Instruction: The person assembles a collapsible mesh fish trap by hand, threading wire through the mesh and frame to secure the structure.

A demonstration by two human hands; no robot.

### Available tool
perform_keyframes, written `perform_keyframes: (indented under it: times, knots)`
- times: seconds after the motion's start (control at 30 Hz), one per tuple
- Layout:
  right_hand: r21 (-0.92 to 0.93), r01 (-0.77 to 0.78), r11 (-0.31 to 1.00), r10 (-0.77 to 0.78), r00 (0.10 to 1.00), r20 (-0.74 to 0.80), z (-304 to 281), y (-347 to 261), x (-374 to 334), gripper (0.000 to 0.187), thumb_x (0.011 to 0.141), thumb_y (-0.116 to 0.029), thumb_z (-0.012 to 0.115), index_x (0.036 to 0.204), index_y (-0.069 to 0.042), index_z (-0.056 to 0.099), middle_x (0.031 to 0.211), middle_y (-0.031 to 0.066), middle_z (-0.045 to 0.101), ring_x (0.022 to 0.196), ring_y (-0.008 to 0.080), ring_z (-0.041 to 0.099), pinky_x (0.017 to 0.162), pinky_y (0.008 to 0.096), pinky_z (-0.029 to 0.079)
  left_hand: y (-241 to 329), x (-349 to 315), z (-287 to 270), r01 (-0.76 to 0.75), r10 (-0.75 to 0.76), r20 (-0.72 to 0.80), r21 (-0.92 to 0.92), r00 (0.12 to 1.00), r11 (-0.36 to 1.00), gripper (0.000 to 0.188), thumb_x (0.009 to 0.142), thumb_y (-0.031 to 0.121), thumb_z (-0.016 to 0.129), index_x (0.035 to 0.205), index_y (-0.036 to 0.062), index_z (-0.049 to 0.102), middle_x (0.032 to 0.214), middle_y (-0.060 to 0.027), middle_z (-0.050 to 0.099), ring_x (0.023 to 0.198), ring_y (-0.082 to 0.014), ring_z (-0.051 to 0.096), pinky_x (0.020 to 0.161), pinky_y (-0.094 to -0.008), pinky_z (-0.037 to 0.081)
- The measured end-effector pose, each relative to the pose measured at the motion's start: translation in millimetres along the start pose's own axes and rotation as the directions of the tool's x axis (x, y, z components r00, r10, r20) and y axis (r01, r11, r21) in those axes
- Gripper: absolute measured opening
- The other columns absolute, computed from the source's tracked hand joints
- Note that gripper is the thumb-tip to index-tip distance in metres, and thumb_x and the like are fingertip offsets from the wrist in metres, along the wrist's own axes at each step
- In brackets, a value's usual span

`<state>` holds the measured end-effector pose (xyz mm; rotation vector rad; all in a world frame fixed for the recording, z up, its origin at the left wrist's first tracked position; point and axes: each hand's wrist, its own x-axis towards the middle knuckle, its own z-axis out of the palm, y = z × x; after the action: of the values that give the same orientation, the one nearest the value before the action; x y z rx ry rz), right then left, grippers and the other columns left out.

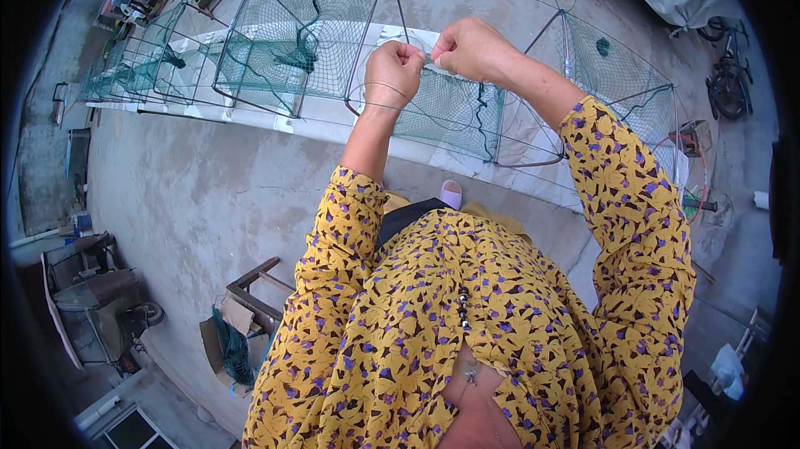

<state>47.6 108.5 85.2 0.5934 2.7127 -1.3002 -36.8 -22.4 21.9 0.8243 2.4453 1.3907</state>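
Working close together above a long green net cage (450,120), the person's two hands meet near the upper middle of the view. The left hand (392,76) has its thumb and fingers pressed together, curled inward. The right hand (477,51) pinches toward it from the other side, thumb and fingertips together, the wrist bent over. A thin strand seems to run at the fingertips, but it is too fine to tell which hand grips it.

The cage stretches from the far left to the right of the view, its mesh spread over dark metal frames (533,164) that divide it into open-sided compartments. Inside or against one compartment left of the hands hangs a bunch of darker green netting (298,57), with a dark green cord (317,1) winding up above it; whether these lie within the mesh or on it cannot be told. A white sheet (325,128) lies beneath the cage, on concrete ground (208,166).

At the lower left, an open cardboard box (212,345) holds a heap of dark green netting (236,353), just beside a wooden frame (250,281). At the right, near the cage's end, stands a brown box-like object (690,139), its contents too small to make out.
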Motion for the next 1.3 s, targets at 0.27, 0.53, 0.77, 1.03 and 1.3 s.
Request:
perform_keyframes:
  times: [0.27,0.53,0.77,1.03,1.3]
  knots:
    - [-0.156,-0.008,0.988,-0.011,0.992,-0.125,19.6,5.6,3.6,0.01,0.074,-0.014,0.063,0.083,-0.01,0.064,0.086,0.01,0.065,0.085,0.0277,0.061,0.072,0.0373,0.048,-4.3,2.8,4.7,0.245,-0.209,0.161,-0.248,0.965,0.937,0.016,0.084,0.016,0.06,0.086,0.0005,0.058,0.074,-0.0027,0.06,0.062,-0.01,0.056,0.056,-0.023,0.046]
    - [-0.195,0.012,0.981,-0.049,0.981,-0.186,21.6,2.5,-2.0,0.022,0.074,-0.016,0.066,0.091,-0.007,0.055,0.083,0.0099,0.063,0.08,0.0275,0.06,0.068,0.0374,0.047,-3.4,1.1,0.6,0.257,-0.216,0.179,-0.254,0.96,0.932,0.018,0.087,0.019,0.057,0.089,0.0012,0.058,0.078,-0.0029,0.06,0.069,-0.0103,0.058,0.059,-0.0231,0.047]
    - [-0.196,0.015,0.981,-0.054,0.979,-0.194,23.1,0.4,-1.8,0.02,0.075,-0.014,0.063,0.091,-0.007,0.054,0.082,0.0101,0.063,0.08,0.0282,0.06,0.068,0.0378,0.046,0.7,-0.5,-3.9,0.353,-0.286,0.242,-0.309,0.927,0.883,0.019,0.087,0.021,0.058,0.089,0.002,0.058,0.078,-0.0034,0.06,0.069,-0.0104,0.057,0.062,-0.0231,0.048]
    - [-0.208,0.037,0.977,-0.081,0.976,-0.204,23.3,-0.7,-1.7,0.018,0.076,-0.013,0.059,0.092,-0.007,0.053,0.08,0.0113,0.063,0.079,0.0301,0.06,0.067,0.0392,0.046,3.5,-0.9,-2.8,0.361,-0.289,0.256,-0.312,0.923,0.879,0.019,0.087,0.021,0.057,0.09,0.0019,0.058,0.078,-0.0033,0.061,0.071,-0.0106,0.058,0.062,-0.0237,0.048]
    - [-0.171,0.064,0.983,-0.102,0.969,-0.224,27.8,-2.0,1.7,0.016,0.078,-0.012,0.056,0.093,-0.006,0.052,0.077,0.0125,0.063,0.078,0.0312,0.06,0.067,0.0402,0.046,4.2,-1.0,-3.6,0.292,-0.217,0.256,-0.303,0.942,0.907,0.017,0.087,0.019,0.055,0.09,0.0025,0.059,0.078,-0.0033,0.061,0.071,-0.0108,0.058,0.064,-0.0244,0.047]
